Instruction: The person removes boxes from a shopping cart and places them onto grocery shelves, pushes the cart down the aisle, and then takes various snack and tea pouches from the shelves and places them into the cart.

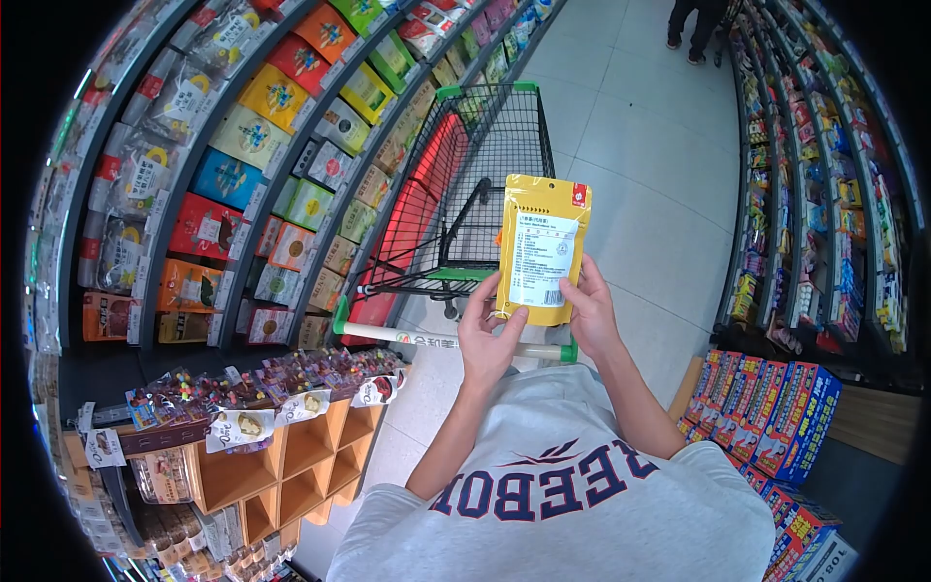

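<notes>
A yellow pouch (527, 199) with a white printed label, a barcode and a small red corner mark is held upright in front of me, its label side facing me. My left hand (488, 335) grips its lower left edge, thumb on the front. On the lower right edge, my right hand (592, 310) is closed with the thumb near the barcode. The fingers behind the pouch are hidden. Just beyond it stands a shopping cart (490, 145) with a black wire basket, green corners and a white handle (417, 338).
Shelves of packaged snacks (228, 179) line the left side. A wooden cubby stand (291, 456) with candy bags is at lower left. Blue and red boxes (766, 412) are stacked at right, below another shelf row (810, 175). A person's legs (696, 29) show far up the aisle.
</notes>
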Demonstrator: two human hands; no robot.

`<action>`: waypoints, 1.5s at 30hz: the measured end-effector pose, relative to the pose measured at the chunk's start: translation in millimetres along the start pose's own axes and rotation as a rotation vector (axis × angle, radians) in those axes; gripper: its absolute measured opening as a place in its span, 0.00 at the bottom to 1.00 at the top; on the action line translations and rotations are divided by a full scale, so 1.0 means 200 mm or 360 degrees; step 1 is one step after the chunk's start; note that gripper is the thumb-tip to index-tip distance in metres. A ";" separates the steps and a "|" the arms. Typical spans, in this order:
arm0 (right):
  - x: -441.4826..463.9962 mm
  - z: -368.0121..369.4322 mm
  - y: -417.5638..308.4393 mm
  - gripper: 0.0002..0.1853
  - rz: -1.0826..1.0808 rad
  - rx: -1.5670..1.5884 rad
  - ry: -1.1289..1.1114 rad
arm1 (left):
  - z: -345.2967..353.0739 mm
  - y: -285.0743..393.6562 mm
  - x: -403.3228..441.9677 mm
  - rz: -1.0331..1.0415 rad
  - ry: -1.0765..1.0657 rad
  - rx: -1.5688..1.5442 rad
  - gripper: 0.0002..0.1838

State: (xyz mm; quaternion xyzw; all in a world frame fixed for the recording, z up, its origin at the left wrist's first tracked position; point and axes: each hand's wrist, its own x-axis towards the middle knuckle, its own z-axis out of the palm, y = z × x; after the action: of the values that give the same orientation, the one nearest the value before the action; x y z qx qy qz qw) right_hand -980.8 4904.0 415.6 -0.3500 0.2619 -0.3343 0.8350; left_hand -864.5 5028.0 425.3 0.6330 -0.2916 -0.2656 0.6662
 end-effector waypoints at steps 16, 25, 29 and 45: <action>0.00 0.01 0.02 0.28 -0.0004 -0.0011 -0.0024 | -0.02 0.00 0.00 -0.0010 0.0008 -0.0005 0.36; -0.04 0.05 -0.01 0.37 0.0102 -0.0412 -0.0140 | -0.05 -0.01 -0.02 -0.0080 0.0032 0.0004 0.34; -0.04 0.03 0.00 0.41 0.0458 -0.0524 -0.0088 | -0.06 -0.05 -0.01 -0.0163 0.0032 -0.0033 0.34; 0.57 -0.13 0.29 0.35 0.0328 -0.1428 0.0373 | -0.45 -0.45 -0.05 0.0297 -0.0289 0.1684 0.12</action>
State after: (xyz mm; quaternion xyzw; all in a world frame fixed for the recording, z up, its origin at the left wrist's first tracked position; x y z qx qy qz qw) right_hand -903.6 4839.8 333.3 -0.6081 0.5062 -0.1407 0.5951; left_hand -804.6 5091.6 331.7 0.8278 -0.4967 -0.0759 0.2496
